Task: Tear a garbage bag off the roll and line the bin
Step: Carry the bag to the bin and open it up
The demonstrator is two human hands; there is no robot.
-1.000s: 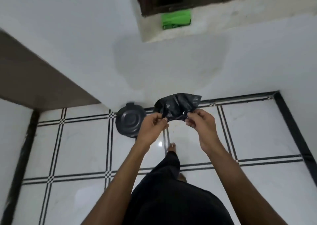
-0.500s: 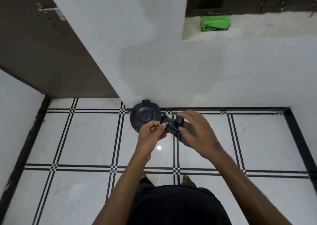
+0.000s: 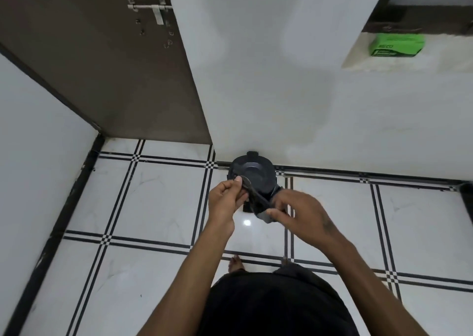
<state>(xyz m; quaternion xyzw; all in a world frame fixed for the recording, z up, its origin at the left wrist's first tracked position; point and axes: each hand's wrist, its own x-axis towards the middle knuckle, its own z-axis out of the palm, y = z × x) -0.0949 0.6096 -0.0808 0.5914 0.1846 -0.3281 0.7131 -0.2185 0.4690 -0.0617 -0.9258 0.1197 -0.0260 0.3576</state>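
Holding item: one black garbage bag (image 3: 258,202), folded into a narrow crumpled strip, stretched between both hands at waist height above the tiled floor (image 3: 158,207). Left hand (image 3: 226,198): grip closed, thumb and forefinger pinching the strip's upper end. Right hand (image 3: 294,211): grip closed on the lower end, fingers curled over the bunched plastic. Bin (image 3: 252,173): black, round, lid down, standing on the floor against the white wall (image 3: 281,92), directly behind the bag in this view. Change noted: a second ago the bag was a wider, partly spread sheet held well right of the bin; now it is gathered tighter and held over the bin, the person having stepped closer. Brown door (image 3: 115,66) with latch now fills upper left; green box (image 3: 396,45) on the ledge sits far right. Assessment: bag appears already off the roll; opening its mouth and lining remain.
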